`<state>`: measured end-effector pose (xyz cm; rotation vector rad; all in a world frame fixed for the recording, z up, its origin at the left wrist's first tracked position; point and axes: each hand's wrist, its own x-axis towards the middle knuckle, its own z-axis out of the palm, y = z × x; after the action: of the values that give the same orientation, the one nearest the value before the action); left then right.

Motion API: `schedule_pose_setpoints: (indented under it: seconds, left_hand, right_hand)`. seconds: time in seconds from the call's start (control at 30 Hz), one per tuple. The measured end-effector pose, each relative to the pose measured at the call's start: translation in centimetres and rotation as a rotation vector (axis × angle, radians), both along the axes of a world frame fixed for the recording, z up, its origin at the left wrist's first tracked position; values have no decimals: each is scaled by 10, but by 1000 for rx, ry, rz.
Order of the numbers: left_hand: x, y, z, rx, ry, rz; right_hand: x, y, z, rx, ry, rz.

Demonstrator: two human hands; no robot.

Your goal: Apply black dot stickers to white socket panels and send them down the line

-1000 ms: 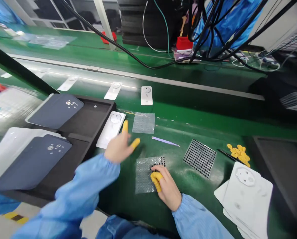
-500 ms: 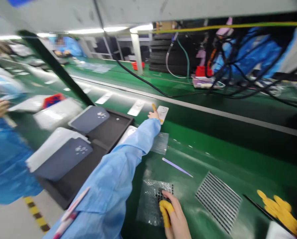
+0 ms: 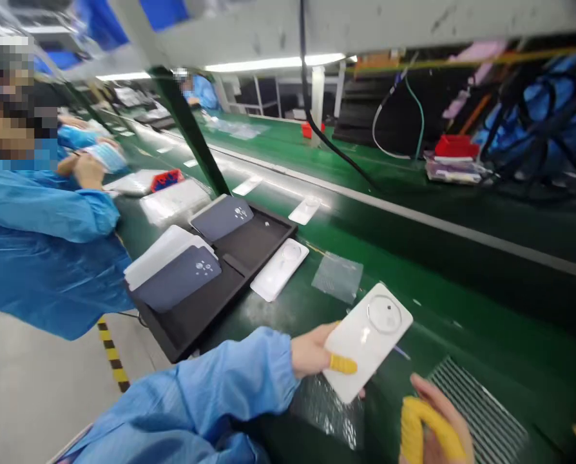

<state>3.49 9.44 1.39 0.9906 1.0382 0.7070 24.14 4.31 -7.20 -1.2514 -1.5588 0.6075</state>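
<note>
The left hand (image 3: 317,353) grips a white phone back cover (image 3: 368,340) by its lower left edge, a yellow finger cot on the thumb, holding it tilted above the near edge of the green table (image 3: 452,283). The right hand (image 3: 435,428), partly cut off at the lower frame edge, has its yellow-cotted fingers curled; whether it holds anything cannot be told. A bubble-wrap sheet (image 3: 330,409) lies under the cover, a perforated grid sheet (image 3: 481,412) to the right.

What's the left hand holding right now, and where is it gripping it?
The left hand holds a white phone back cover by its lower end, fingers on top.
</note>
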Motion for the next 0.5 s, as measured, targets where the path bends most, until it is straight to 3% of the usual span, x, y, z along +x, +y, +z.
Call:
schedule_pose_setpoints:
  seconds: [0.07,0.17,0.27,0.33,0.5]
  left_hand:
    - [6,-41,-11,-173,-203,15]
    - [8,-65,-23,-305,-287,59]
    - [9,-65,-31,-172,-280,100]
    - [11,-66,-31,-55,-247,125]
    - [14,-78,-20,90,-76,77]
  right_hand:
    - [-10,-7,17,29,10,4]
    - [-30,-11,34,9,70,105]
    - [-39,-7,44,22,67,135]
    - [-39,-6,52,117,-40,105]
    - [-37,-2,64,343,-261,63]
